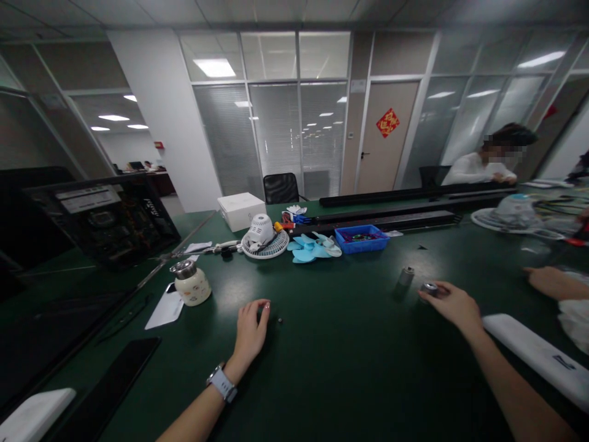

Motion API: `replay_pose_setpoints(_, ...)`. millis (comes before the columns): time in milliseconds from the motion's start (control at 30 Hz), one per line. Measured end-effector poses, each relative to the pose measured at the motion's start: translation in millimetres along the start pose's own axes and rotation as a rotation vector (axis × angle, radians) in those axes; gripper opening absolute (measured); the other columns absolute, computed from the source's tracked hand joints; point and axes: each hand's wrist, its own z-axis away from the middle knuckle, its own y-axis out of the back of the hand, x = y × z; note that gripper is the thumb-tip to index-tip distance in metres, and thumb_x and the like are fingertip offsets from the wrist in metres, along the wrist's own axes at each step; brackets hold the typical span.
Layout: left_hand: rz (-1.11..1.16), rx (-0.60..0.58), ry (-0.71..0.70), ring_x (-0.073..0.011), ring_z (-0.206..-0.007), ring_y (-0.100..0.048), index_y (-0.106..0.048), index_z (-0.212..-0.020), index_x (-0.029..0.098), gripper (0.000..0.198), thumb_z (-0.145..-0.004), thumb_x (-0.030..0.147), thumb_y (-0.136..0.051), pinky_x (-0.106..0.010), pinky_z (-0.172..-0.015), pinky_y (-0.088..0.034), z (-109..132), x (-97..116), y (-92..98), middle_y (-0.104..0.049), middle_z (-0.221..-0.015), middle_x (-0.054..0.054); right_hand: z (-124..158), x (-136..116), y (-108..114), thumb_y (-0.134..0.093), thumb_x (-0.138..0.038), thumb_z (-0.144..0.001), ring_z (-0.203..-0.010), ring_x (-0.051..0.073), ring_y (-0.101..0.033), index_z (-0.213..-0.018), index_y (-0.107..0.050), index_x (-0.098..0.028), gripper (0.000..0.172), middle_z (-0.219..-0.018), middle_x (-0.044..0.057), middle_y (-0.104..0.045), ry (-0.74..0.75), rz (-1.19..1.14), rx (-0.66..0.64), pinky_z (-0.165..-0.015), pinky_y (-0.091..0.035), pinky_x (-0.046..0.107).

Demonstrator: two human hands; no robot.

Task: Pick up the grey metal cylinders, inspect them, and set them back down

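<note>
My right hand (453, 302) has its thumb and fingers around a small silver metal cylinder (430, 286) on the green table. Just left of that stands a second metal cylinder (407, 276), upright and apart from my fingers. My left hand (251, 325), with a watch on its wrist, rests on the table with its fingers loosely bent and the thumb a little apart; I see nothing held in it. A tiny dark round piece (280, 320) lies just right of my left thumb, too small to name.
A cream flask (192, 283) and white card (164, 307) are left. Behind sit a white fan part (261, 232), light-blue fan blades (308, 248) and a blue tray (361, 245). A white slab (538, 353) lies by my right forearm. Another person's hand (550, 282) is at right.
</note>
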Motion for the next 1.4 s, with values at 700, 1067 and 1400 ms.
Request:
replay_pose_setpoints(700, 0.031, 0.053, -0.012, -0.0262, -0.098, -0.057, -0.061, -0.101, 0.017, 0.037, -0.091, 0.046, -0.041, -0.046, -0.090, -0.045, 0, 1, -0.8, -0.065, -0.101, -0.011, 191, -222, -133, -0.063, -0.051, -0.080, -0.074, 0.014, -0.058, -0.109, -0.070, -0.032, 0.035, -0.081, 0.000, -0.063, 0.860, -0.110, -0.640, -0.069, -0.040, 0.028)
replay_pose_setpoints(1067, 0.007, 0.029, -0.018, -0.0264, -0.097, -0.058, -0.061, -0.103, 0.016, 0.039, -0.091, 0.048, -0.041, -0.047, -0.089, -0.046, -1, -1, -0.3, -0.065, -0.102, -0.011, 129, -164, -66, -0.049, -0.043, -0.090, -0.080, 0.016, -0.061, -0.103, -0.072, -0.027, 0.031, -0.091, 0.003, -0.068, 0.803, -0.184, -0.355, -0.072, -0.045, 0.029)
replay_pose_setpoints(1400, 0.001, 0.020, -0.001, -0.0276, -0.098, -0.058, -0.061, -0.103, 0.017, 0.041, -0.089, 0.051, -0.042, -0.048, -0.089, -0.046, -1, -1, 0.0, -0.065, -0.103, -0.011, -5, -21, 26, -0.056, -0.044, -0.078, -0.078, 0.028, -0.065, -0.095, -0.075, -0.020, 0.035, -0.088, 0.011, -0.072, 0.144, 0.157, 0.097, -0.065, -0.046, 0.036)
